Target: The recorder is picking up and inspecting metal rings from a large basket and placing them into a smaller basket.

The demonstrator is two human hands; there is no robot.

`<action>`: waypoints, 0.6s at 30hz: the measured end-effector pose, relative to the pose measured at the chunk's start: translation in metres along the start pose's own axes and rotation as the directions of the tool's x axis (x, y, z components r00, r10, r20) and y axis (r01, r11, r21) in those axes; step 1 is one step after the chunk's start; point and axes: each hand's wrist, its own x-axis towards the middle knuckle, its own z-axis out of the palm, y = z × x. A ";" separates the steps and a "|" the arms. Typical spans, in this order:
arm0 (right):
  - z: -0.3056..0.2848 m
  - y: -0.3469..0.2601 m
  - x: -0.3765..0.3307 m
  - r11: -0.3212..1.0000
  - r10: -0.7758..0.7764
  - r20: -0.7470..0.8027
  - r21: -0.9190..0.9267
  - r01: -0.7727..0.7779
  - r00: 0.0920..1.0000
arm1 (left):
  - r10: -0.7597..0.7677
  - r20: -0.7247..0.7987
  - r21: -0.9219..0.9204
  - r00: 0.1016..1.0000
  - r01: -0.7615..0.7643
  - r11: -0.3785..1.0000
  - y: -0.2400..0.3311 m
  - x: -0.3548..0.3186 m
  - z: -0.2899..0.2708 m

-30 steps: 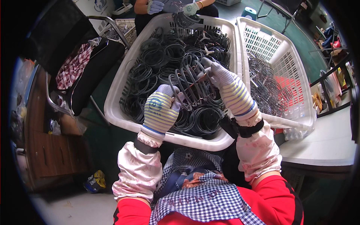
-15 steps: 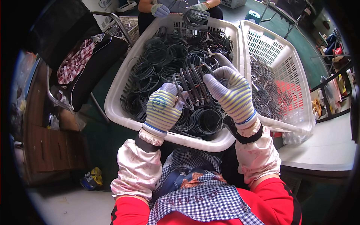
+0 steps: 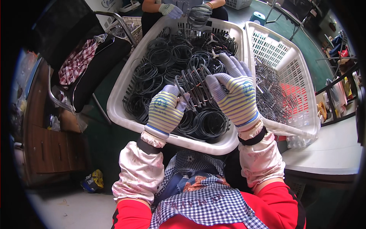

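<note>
Head view showed left hand (image 3: pixel 164 111) and right hand (image 3: pixel 235 95) closed on a ring bundle (image 3: pixel 194 88), fingertips hidden behind it

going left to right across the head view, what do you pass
wooden drawer cabinet → black chair with checked cloth → left hand → stack of black rings held between the hands → right hand → second white basket of dark wire rings → white tabletop
</note>
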 end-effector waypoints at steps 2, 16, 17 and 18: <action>0.001 0.003 -0.002 1.000 0.032 0.019 -0.002 -0.031 0.999 | -0.014 0.014 -0.019 1.000 0.014 1.000 0.000 0.000 0.001; 0.009 0.019 -0.005 0.988 0.091 -0.062 0.127 -0.082 0.994 | -0.265 0.095 -0.345 0.960 0.281 0.896 -0.006 -0.004 0.005; 0.011 0.023 -0.007 0.978 0.148 -0.078 0.157 -0.134 0.986 | -0.327 0.131 -0.468 0.936 0.349 0.812 -0.008 -0.004 0.005; 0.012 0.026 -0.008 0.965 0.204 -0.096 0.190 -0.183 0.974 | -0.323 0.128 -0.465 0.938 0.345 0.816 -0.014 -0.004 0.003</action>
